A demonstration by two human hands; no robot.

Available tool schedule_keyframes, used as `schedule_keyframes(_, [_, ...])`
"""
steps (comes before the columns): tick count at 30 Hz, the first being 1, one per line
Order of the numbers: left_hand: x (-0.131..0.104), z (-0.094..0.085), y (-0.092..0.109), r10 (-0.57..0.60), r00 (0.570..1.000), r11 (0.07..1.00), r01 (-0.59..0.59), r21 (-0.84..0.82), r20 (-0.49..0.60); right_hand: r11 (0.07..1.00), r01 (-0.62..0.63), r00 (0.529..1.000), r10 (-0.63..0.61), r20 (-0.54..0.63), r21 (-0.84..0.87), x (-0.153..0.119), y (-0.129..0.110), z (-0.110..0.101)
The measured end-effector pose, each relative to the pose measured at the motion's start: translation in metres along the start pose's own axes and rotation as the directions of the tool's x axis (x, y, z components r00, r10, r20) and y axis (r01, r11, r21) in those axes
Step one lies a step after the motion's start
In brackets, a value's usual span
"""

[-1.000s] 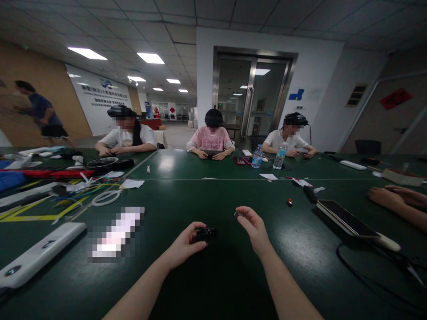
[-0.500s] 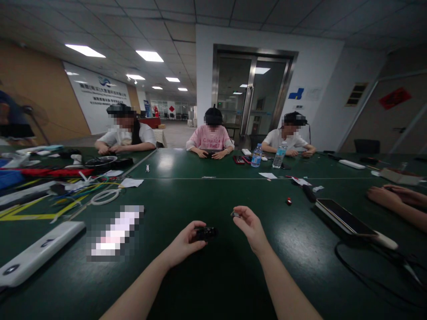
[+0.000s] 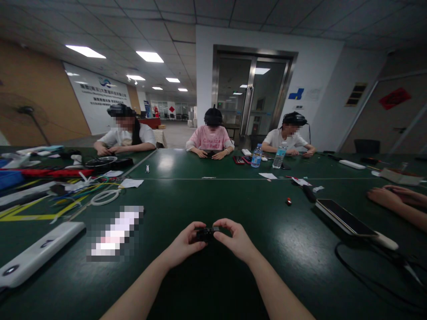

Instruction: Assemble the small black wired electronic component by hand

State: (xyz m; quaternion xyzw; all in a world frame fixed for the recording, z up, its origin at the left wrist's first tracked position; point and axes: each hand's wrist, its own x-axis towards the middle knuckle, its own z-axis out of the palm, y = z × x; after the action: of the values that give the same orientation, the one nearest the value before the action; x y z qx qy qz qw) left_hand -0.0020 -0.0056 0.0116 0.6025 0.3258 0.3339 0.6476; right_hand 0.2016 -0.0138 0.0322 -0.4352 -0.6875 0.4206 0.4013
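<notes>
Just in front of me, a small dark object (image 3: 204, 233) with a shiny black surface is held low over the green table. My left hand (image 3: 185, 242) is closed round its left end, thumb below and fingers above. My right hand (image 3: 235, 238) meets its right end, thumb and forefinger pinched on a small greyish piece (image 3: 216, 230) that touches or nearly touches the black object. The fingertips hide much of both, so their exact kind cannot be made out.
A small red item (image 3: 288, 202) lies right of my hands. Farther right are a phone-like slab (image 3: 345, 216) and black cable (image 3: 353, 266). To the left lie a long white device (image 3: 42, 253) and coiled white cable (image 3: 105, 197). Several people sit around, one's hands (image 3: 387, 198) at right.
My right hand has moved left and slightly down, bringing the small greyish piece to the black object's right end. My left hand has stayed put with its hold.
</notes>
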Motion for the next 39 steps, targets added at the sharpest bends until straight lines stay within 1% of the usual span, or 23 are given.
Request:
schedule_keyframes(4, [0.001, 0.001, 0.0, 0.004, 1.0, 1.0, -0.004, -0.005, 0.001, 0.999, 0.048, 0.999, -0.048, 0.014, -0.02, 0.0, -0.001, 0.004])
schedule_keyframes(7, [0.002, 0.0, -0.002, 0.015, 1.0, 1.0, -0.015, -0.014, 0.007, 0.997, 0.06, 0.998, -0.059, 0.032, -0.041, 0.001, 0.002, 0.008])
schedule_keyframes(9, [0.003, -0.001, -0.006, 0.033, 0.999, 0.999, -0.033, -0.012, 0.01, 0.996, 0.046, 0.997, -0.042, 0.058, -0.08, 0.001, 0.004, 0.01])
schedule_keyframes(12, [0.004, -0.004, -0.01, 0.046, 0.999, 0.999, -0.046, 0.007, 0.009, 0.988, -0.002, 0.994, 0.019, 0.108, -0.152, 0.001, 0.006, 0.012])
schedule_keyframes(14, [0.004, -0.005, -0.012, 0.041, 0.999, 0.999, -0.041, 0.026, 0.002, 0.98, -0.014, 0.993, 0.037, 0.116, -0.198, 0.001, 0.004, 0.012])
schedule_keyframes(16, [0.004, -0.006, -0.011, 0.032, 0.999, 0.999, -0.032, 0.04, 0.002, 0.974, -0.002, 0.994, 0.027, 0.108, -0.226, 0.0, 0.002, 0.011])
schedule_keyframes(24, [0.002, -0.005, -0.008, 0.004, 1.0, 1.0, -0.003, 0.027, -0.02, 0.979, 0.037, 0.992, -0.012, 0.123, -0.199, -0.002, -0.003, 0.006])
schedule_keyframes(29, [0.002, -0.004, -0.007, -0.02, 1.0, 1.0, 0.02, -0.001, 0.012, 0.985, 0.03, 0.992, -0.009, 0.126, -0.169, -0.002, 0.0, 0.006])
schedule_keyframes(33, [0.001, -0.003, -0.004, -0.031, 0.999, 1.0, 0.031, -0.002, 0.012, 0.986, 0.026, 0.992, -0.006, 0.122, -0.167, -0.002, 0.002, 0.006])
schedule_keyframes(39, [0.003, -0.004, -0.008, -0.008, 1.0, 1.0, 0.008, 0.018, -0.001, 0.985, 0.052, 0.993, -0.034, 0.115, -0.164, 0.0, 0.007, 0.006])
